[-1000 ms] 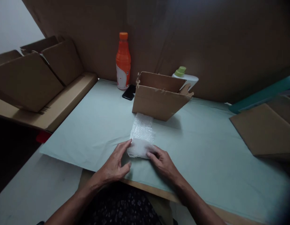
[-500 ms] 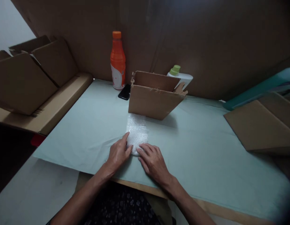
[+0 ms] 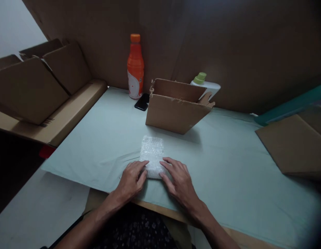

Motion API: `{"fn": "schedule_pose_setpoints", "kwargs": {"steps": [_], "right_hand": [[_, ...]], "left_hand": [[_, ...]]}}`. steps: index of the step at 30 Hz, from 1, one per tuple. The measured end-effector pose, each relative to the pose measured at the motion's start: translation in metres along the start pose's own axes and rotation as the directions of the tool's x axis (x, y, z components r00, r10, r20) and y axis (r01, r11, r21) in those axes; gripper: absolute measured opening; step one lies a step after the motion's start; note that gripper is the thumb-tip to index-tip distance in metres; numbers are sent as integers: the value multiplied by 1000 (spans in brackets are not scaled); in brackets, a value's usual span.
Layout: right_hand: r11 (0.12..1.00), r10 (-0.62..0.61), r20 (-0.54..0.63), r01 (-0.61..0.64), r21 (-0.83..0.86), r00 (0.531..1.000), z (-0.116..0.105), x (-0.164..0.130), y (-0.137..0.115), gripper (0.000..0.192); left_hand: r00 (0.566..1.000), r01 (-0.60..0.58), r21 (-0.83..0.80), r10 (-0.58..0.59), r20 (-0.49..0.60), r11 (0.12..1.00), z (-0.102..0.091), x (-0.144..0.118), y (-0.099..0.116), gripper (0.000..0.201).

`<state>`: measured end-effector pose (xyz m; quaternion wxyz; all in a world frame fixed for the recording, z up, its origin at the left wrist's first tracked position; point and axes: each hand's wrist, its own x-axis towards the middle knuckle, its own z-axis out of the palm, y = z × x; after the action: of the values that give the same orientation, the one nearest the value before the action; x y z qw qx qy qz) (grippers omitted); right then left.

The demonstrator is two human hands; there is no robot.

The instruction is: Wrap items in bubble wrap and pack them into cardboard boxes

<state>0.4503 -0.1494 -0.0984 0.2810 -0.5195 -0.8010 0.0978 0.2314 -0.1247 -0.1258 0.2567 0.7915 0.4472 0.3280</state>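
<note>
A flat, folded piece of bubble wrap (image 3: pixel 152 150) lies on the pale green cloth in front of me. My left hand (image 3: pixel 131 180) is at its near left edge, index finger and thumb apart, tips touching the wrap. On the opposite side my right hand (image 3: pixel 179 180) rests with spread fingers, the tips at the near right edge. Neither hand is closed round the wrap. Whether anything lies inside the wrap I cannot tell. Just beyond it stands an open-topped cardboard box (image 3: pixel 173 114) with torn upper edges.
Behind the box are an orange bottle (image 3: pixel 135 65), a black phone-like object (image 3: pixel 142 102) and a white bottle with a green cap (image 3: pixel 200 77). Cardboard boxes stand at left (image 3: pixel 27 90) and right (image 3: pixel 292 145). A teal container (image 3: pixel 287 105) leans at the far right.
The bubble wrap has come nearer to me, away from the box, and its far end now shows clear of it. Both hands have shifted slightly toward me and my view has turned a little left.
</note>
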Motion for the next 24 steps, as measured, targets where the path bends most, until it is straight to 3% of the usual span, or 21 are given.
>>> {"fn": "schedule_pose_setpoints", "kwargs": {"steps": [2, 6, 9, 12, 14, 17, 20, 22, 24], "right_hand": [[992, -74, -69, 66, -105, 995, 3, -4, -1, 26], [972, -143, 51, 150, -183, 988, 11, -3, -3, 25], [981, -115, 53, 121, -151, 992, 13, 1, -2, 24], [998, -64, 93, 66, -11, 994, 8, 0, 1, 23], [995, -22, 154, 8, 95, 988, 4, -4, 2, 22], [995, 23, 111, -33, 89, 994, 3, -9, 2, 26], [994, -49, -18, 47, -95, 999, 7, -8, -2, 33], [976, -108, 27, 111, -187, 994, 12, -3, -4, 35], [968, -117, 97, 136, -213, 988, 16, 5, -4, 32]], "left_hand": [[999, 33, -23, -33, 2, 999, 4, 8, -5, 33], [995, 49, 65, -44, -85, 997, 8, 16, -10, 34], [990, -29, 131, 47, -136, 991, 2, 9, -6, 35], [987, -156, 87, 158, -19, 984, -11, -4, 3, 43], [984, -170, 32, 168, 57, 985, -16, -9, 7, 43], [993, -102, 10, 101, 59, 995, -13, -4, 3, 39], [999, 37, 95, -38, 10, 995, -4, 14, -7, 35], [993, 119, 134, -117, -25, 984, -1, 24, -12, 33], [982, 175, 74, -169, -82, 982, 0, 27, -13, 36]]}}
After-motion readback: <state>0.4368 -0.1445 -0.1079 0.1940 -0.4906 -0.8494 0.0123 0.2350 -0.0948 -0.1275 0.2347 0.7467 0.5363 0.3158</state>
